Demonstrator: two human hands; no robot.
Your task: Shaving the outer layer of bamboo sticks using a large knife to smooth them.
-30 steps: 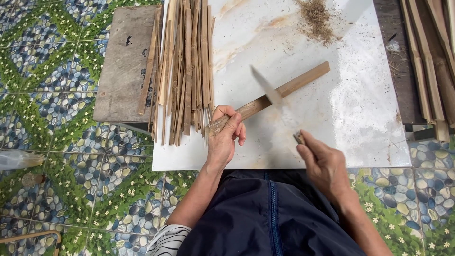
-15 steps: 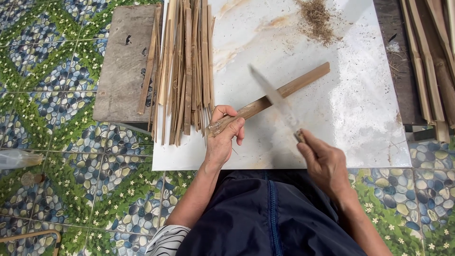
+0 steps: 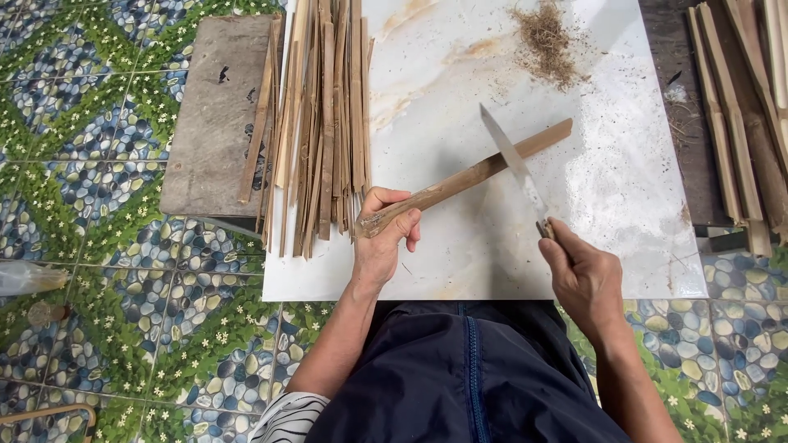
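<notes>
The white marbled surface fills the centre of the view. A bundle of split strips lies along its 9 o'clock edge, partly over a grey board. More strips lie at 3 o'clock. A pile of shavings sits at 1 o'clock. The stick slants across the centre toward 2 o'clock. The left hand has its grip clamped on the stick's near end. The right hand has its grip clamped on the knife, blade resting against the stick.
</notes>
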